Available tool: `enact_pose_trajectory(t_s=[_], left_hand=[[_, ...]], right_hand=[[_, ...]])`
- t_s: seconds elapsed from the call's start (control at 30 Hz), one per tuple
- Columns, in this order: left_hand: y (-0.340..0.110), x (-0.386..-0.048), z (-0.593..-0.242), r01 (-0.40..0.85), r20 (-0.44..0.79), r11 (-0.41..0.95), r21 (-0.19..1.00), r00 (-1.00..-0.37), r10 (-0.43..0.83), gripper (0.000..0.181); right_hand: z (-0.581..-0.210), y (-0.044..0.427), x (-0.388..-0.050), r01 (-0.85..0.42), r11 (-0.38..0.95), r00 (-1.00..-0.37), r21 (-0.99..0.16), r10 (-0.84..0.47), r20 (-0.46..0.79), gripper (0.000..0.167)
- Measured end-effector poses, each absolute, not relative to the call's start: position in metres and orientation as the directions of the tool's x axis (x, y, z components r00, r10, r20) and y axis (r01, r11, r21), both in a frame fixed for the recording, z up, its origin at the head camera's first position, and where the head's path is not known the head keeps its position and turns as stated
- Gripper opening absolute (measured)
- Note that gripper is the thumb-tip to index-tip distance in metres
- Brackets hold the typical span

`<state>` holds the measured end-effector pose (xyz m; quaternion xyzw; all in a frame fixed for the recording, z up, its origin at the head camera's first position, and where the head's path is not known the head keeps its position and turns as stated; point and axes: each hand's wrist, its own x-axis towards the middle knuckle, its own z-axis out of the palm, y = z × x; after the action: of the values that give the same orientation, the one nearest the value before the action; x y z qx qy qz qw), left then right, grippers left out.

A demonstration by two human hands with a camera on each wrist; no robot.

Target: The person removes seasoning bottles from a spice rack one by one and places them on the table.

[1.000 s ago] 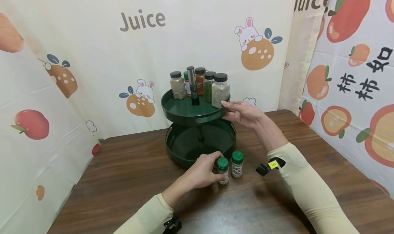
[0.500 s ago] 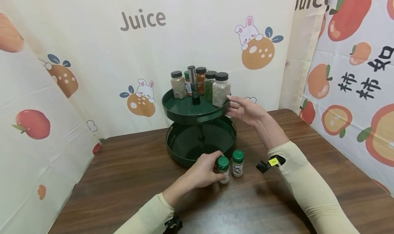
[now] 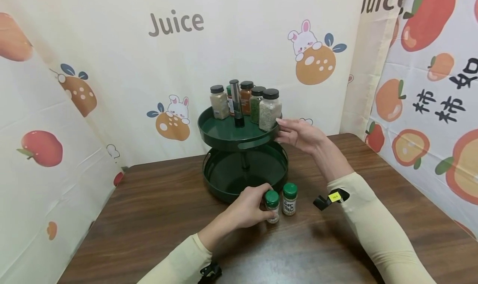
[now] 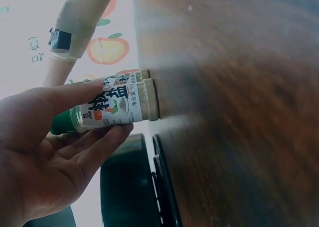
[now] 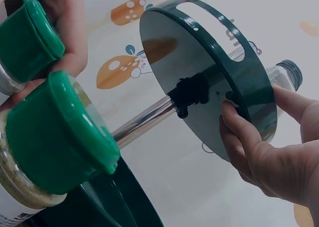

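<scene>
My left hand pinches a small seasoning jar between thumb and fingers; it has a green cap and printed label. In the left wrist view this jar stands upright on the tabletop. A second green-capped jar stands just right of it. My right hand grips the right rim of the upper tray of a dark green two-tier spice rack. Its fingers lie under the tray, the thumb above the rim, near a jar of pale seasoning.
Several jars with black caps and one red-labelled jar stand on the upper tray around a metal post. The lower tray shows a bare floor. Fruit-printed cloth walls the wooden table on its back and sides.
My right hand has shifted slightly outward along the upper tray's rim, so less of the thumb overlaps the tray. The left hand and its jar keep their place; the head view drifts slightly.
</scene>
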<state>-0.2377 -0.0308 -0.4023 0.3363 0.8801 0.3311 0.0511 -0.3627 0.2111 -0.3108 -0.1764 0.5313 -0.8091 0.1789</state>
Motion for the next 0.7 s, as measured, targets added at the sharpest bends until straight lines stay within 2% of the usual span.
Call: enact_pose_trajectory(t_s=[0.1,0.37,0.7], left_hand=[[-0.031,-0.237,-0.403,0.563,0.138,0.552,0.615,-0.767,0.627,0.039],[-0.031,-0.238,-0.403,0.554,0.128,0.558,0.618,-0.771,0.624,0.039],[-0.031,-0.238,-0.404,0.557,0.131,0.555,0.618,-0.769,0.626,0.038]], right_hand=[[-0.31,0.21,-0.36,0.112,-0.362,-0.872,-0.926,-0.482,0.083,0.044],[-0.308,0.202,-0.352,0.122,-0.317,-0.867,-0.941,-0.496,0.054,0.064],[-0.308,0.197,-0.349,0.138,-0.302,-0.862,-0.943,-0.506,0.036,0.06]])
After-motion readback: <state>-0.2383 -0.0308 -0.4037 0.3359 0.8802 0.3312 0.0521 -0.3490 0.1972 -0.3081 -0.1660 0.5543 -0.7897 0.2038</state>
